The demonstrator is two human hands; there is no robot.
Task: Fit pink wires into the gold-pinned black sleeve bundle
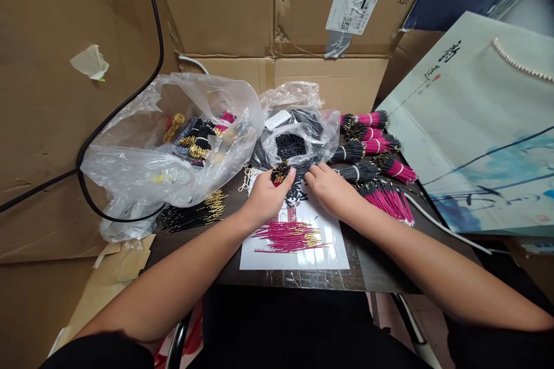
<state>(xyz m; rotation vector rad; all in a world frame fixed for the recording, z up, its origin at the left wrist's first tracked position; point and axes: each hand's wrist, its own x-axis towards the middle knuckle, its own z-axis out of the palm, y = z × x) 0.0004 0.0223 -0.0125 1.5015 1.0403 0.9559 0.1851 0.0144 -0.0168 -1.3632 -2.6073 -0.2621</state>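
My left hand (267, 193) is closed round a small bunch of black wires with gold tips (280, 172), held upright at the far edge of a white sheet (333, 253). My right hand (329, 185) rests just beside it, fingers bent down onto a scatter of small black sleeves (296, 189); what it pinches, if anything, is hidden. A loose pile of pink wires with gold ends (289, 236) lies on the sheet below both hands. A clear bag of black sleeves (298, 138) sits right behind my hands.
A large clear bag (142, 167) with bundled wires sits at left, black gold-tipped wires (194, 213) beside it. Tied pink and black bundles (372, 144) lie at right, near a paper gift bag (476, 127). Cardboard boxes (242, 6) wall the back; a black cable (116, 109) loops left.
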